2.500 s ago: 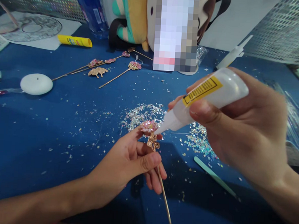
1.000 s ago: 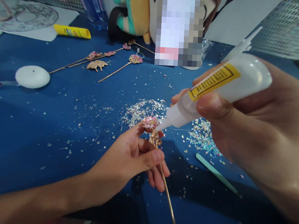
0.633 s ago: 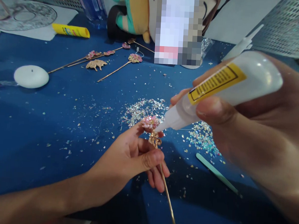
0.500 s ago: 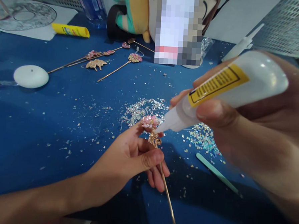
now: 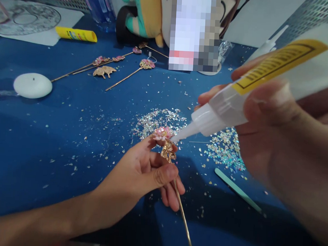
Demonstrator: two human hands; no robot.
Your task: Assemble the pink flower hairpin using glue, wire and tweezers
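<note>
Gold-toned metal forms the hairpin [image 5: 174,182] that is pinched between thumb and fingers of the left hand [image 5: 141,177], its pink flower head [image 5: 163,133] raised at the pin's 12 o'clock end and its stem running off toward 5 o'clock. A translucent glue bottle [image 5: 253,91] with a yellow label is gripped by the right hand [image 5: 284,144], and its nozzle tip is brought against the flower from 2 o'clock. Loose glitter flakes [image 5: 158,121] are scattered on the blue tablecloth [image 5: 56,132] just beyond the flower, more hairpins [image 5: 123,67] are laid at 11 o'clock, and a pale green stick [image 5: 237,191] is seen at 4 o'clock.
</note>
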